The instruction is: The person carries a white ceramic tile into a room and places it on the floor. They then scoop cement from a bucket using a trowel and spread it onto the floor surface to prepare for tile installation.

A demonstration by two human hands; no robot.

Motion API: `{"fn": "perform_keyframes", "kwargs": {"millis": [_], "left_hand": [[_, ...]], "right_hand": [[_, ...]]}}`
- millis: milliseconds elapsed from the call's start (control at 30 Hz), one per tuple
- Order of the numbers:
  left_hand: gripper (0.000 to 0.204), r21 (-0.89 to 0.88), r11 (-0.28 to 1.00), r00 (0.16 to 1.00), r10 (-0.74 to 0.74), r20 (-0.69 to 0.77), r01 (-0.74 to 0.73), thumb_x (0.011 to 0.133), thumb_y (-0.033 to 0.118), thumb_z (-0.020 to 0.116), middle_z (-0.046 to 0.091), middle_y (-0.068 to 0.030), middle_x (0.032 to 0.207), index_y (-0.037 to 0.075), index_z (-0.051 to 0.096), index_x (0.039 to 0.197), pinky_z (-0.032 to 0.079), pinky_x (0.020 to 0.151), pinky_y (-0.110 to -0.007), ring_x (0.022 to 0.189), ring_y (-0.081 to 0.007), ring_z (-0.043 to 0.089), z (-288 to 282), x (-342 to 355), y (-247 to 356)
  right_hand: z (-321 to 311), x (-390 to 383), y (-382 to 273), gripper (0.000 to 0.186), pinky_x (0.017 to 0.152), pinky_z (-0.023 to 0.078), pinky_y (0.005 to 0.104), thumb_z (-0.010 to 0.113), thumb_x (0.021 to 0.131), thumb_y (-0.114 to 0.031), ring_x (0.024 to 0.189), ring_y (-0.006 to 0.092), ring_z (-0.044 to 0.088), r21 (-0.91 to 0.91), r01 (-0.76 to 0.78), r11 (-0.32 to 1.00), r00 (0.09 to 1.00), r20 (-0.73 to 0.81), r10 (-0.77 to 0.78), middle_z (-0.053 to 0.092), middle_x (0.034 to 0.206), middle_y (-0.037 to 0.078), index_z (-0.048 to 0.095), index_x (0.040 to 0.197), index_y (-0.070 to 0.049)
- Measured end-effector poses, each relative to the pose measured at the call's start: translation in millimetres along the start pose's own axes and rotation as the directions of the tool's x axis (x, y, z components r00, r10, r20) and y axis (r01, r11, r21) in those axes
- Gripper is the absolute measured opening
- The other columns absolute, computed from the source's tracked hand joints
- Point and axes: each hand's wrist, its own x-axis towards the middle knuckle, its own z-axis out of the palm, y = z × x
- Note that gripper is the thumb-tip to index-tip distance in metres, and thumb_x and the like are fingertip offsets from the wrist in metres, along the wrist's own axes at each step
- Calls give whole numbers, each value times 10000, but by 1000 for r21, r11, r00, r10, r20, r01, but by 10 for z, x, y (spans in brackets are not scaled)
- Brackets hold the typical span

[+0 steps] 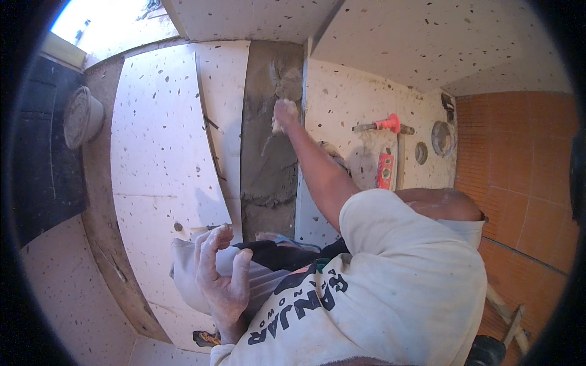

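A strip of wet grey mortar (268, 165) runs between pale speckled slabs. My right arm reaches out over it, and my right hand (285, 116) is closed low above or against the mortar's far part; what it may hold is hidden. Ridges and smears mark the mortar near that hand. My left hand (223, 274), coated in pale dust, is raised beside my knee with thumb and bent fingers apart and nothing in it. To the left of the strip lies a large white slab (155, 122), its edge overlapping another pale slab (223, 79).
A bucket (91, 116) of grey mix stands far left by a dark panel (46, 140). On the right slab lie a chisel with a red hand guard (388, 124), a red spirit level (384, 171) and a round disc (442, 138). Orange tiles (519, 158) border the right side.
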Motion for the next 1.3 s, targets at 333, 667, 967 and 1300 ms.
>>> {"fn": "perform_keyframes", "kwargs": {"millis": [333,667,967,1300], "left_hand": [[431,62,991,991,-120,58,116,711,36,693,596,-153,1001,-55,584,1119,455,842,-368,913,-244,573,-57,-146,19],[485,-5,986,981,-165,98,166,688,2,687,580,-166,1015,-61,561,1153,445,886,-375,918,-252,570,-11,-145,5],[536,-62,987,986,-142,81,147,679,41,713,595,-165,1014,-56,546,1178,445,890,-410,915,-271,590,0,-142,-67],[578,-57,970,969,-230,92,236,675,115,731,642,-164,938,-52,551,1198,427,923,-405,929,-275,597,3,-180,-84]], "right_hand": [[131,-946,-521,236,360,463,387,438,967,-335,440,235,543,447,-214,869,930,-180,321,511,657,107,424,968,-99],[114,429,-535,344,383,473,408,338,1006,-419,473,241,568,451,-110,886,976,-118,181,544,670,114,471,964,-105],[187,-428,-321,374,403,463,397,425,971,-495,467,214,528,541,-309,782,919,-43,393,485,602,57,443,901,-129],[518,268,-723,416,431,474,423,390,963,-527,493,234,530,705,-263,658,911,-43,411,504,685,84,450,974,-115]]}}
